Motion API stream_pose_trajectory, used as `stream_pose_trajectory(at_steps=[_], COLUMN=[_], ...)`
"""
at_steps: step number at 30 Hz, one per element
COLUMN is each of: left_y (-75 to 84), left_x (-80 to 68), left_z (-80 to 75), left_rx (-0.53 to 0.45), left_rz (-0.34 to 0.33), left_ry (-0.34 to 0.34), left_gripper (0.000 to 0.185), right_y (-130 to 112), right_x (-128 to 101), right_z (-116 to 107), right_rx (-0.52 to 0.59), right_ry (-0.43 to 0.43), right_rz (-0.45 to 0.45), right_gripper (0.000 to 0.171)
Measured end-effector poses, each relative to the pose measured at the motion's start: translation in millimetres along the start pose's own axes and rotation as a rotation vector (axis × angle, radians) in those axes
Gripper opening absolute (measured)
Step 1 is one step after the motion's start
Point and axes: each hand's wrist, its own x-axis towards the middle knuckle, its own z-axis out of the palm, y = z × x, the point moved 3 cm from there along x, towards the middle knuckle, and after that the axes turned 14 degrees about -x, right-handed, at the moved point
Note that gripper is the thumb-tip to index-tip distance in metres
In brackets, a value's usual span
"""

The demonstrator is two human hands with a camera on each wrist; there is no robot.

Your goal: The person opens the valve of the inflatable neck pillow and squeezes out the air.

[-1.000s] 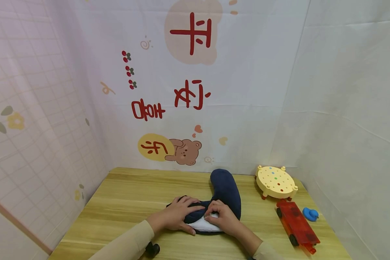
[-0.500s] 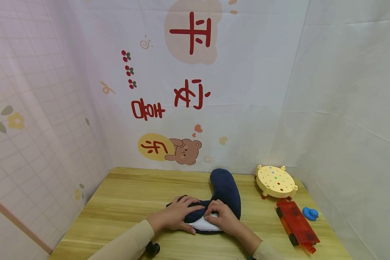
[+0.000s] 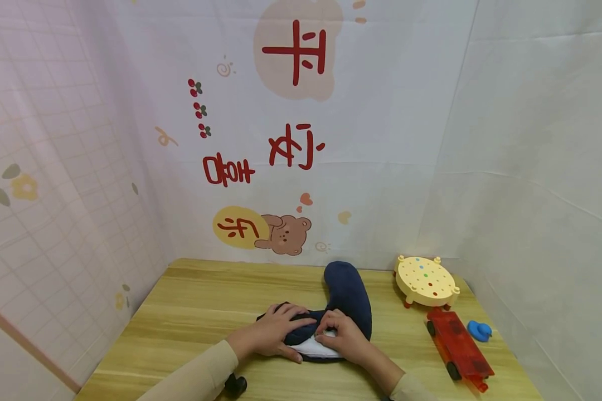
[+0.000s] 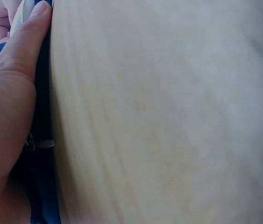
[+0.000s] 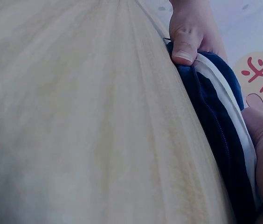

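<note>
Mirrored red Chinese characters on the backdrop cloth (image 3: 301,139) in the head view: "开" (image 3: 295,51) on a beige blob at the top, "心" and "快" (image 3: 297,146) below, "每" (image 3: 228,169) to the lower left, "乐" (image 3: 238,226) on a yellow oval beside a printed bear (image 3: 283,234). Reversed throughout. A red stroke fragment glimpsed in the right wrist view, not readable.

2 bare hands, the left hand (image 3: 271,334) and right hand (image 3: 343,336), come out of long beige sleeves (image 3: 193,376) with soft, plain cuffs at the wrists
</note>
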Motion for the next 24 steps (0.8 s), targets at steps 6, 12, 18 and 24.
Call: stream_pose_trajectory(at_steps=[6, 12, 18, 24], left_y=[-0.1, 0.1, 1.7, -0.2], left_x=[-0.6, -0.1, -0.7, -0.7], left_z=[1.4, 2.2, 0.1, 1.9], left_rx=[-0.014, -0.01, -0.01, -0.007], left_rz=[-0.011, -0.014, -0.007, -0.004], left_ry=[-0.002, 0.0, -0.002, -0.006], left_gripper=[0.092, 0.091, 0.09, 0.09], right_y=[2.8, 5.0, 6.0, 4.2], right_x=[-0.1, 0.1, 0.1, 0.2], right_z=[1.8, 2.4, 3.1, 3.3], right_rx=[-0.027, -0.031, -0.046, -0.047], right_ry=[-0.005, -0.01, -0.009, -0.01], right_rz=[0.001, 0.005, 0.001, 0.002], right_gripper=[0.004, 0.006, 0.008, 0.004])
